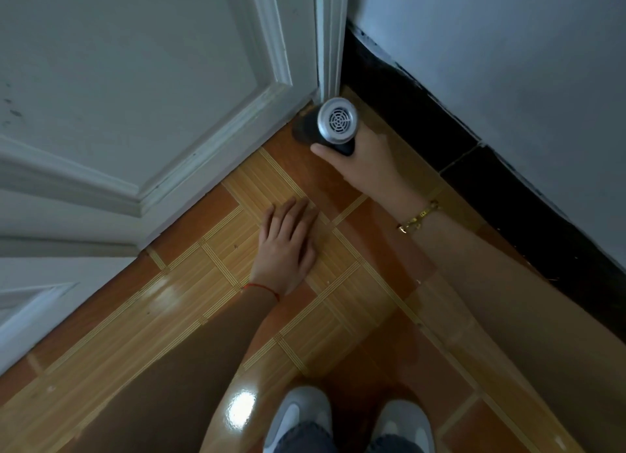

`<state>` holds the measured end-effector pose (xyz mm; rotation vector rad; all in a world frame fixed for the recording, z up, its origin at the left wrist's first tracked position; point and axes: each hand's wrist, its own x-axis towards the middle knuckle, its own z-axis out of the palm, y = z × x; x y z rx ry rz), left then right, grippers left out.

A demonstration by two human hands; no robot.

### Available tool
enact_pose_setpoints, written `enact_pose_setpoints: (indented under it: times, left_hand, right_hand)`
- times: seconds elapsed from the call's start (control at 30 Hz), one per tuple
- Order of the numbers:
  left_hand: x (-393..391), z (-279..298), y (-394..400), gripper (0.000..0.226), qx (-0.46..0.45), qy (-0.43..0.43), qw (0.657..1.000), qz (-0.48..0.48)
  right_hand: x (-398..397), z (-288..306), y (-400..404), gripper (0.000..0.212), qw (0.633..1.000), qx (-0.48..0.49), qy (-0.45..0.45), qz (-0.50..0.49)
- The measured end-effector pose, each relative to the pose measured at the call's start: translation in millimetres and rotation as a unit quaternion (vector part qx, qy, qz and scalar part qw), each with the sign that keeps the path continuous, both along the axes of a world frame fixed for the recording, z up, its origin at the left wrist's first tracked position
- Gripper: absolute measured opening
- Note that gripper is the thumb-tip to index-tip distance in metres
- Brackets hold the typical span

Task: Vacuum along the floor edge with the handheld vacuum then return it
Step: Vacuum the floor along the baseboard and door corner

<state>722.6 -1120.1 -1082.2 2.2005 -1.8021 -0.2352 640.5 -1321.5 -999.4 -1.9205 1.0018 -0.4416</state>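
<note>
Floor tiles (pixel 216 320) in glossy orange and yellow-striped patterns fill the lower part of the view, meeting a white panelled door (pixel 135 90) beyond the left fingertips and a black skirting board (pixel 474 168) under a pale wall (pixel 508 46) to the outer side of the right fingers. Door frame (pixel 330 39) and skirting meet in the corner just past the right hand. The right hand (pixel 364 163) grasps the handheld vacuum (pixel 330 127), fingers wrapped around its dark barrel with the thumb across the near side; the silver rear cap with its round vent grille faces up, and the nozzle end points down into the corner by the foot of the door frame, hidden from view. The left hand (pixel 286 249) lies flat on the floor, fingers released and spread, holding nothing, well apart from the vacuum. Two grey-and-white shoes (pixel 301 415) stand behind both wrists. A gold bracelet (pixel 418 217) circles the right wrist, a thin red string (pixel 264 288) the left.
</note>
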Motion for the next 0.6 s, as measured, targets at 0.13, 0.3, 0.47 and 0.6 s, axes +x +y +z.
enact_pose_setpoints:
  times: [0.13,0.3,0.47,0.6]
  left_hand:
    - [1,-3,0,0.052,-0.006,-0.004,1.0,-0.002]
    - [2,-5,0,0.052,-0.013,-0.004,1.0,-0.002]
    - [1,-5,0,0.054,-0.022,-0.007,1.0,-0.001]
    - [1,-7,1,0.048,-0.015,-0.015,1.0,0.004]
  right_hand:
    - [14,-5,-2,0.05,1.0,0.004,0.0,0.011]
    - [13,-7,-12,0.06,0.998,-0.028,-0.026,-0.059]
    - [19,-14,15,0.06,1.0,-0.023,0.006,0.0]
    - [31,-15,52,0.061,0.994,0.014,0.014,0.107]
